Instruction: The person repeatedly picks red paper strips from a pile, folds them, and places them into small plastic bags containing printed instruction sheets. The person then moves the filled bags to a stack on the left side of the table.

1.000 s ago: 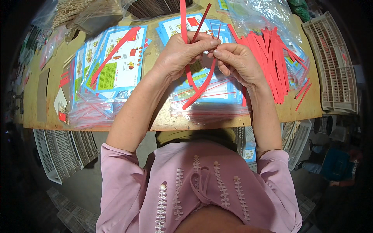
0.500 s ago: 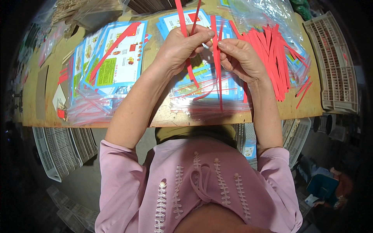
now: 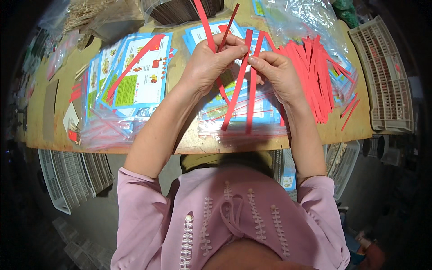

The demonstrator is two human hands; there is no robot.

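Several long red strips cross my hands above the middle of the table. My left hand (image 3: 211,63) is closed on red strips (image 3: 205,24), with a darker strip (image 3: 229,27) sticking up behind its fingers. Thumb and finger of my right hand (image 3: 275,74) pinch another red strip (image 3: 253,101) that hangs straight down. Between the two hands a slanting strip (image 3: 234,99) runs from the left fingertips. Below them lies a stack of printed cards in clear bags (image 3: 211,110), partly covered by hands and strips.
A pile of red strips (image 3: 312,81) lies right of my hands. Bagged printed cards (image 3: 150,90) with a red strip on top spread at left. Dark thin pieces (image 3: 180,11) fill a bag at the back. A pale plastic crate (image 3: 387,76) stands at the table's right edge.
Two strips between my hands have spread apart; one now slants down to the left. My right hand has shifted slightly down and left. The whole view has tilted a little.
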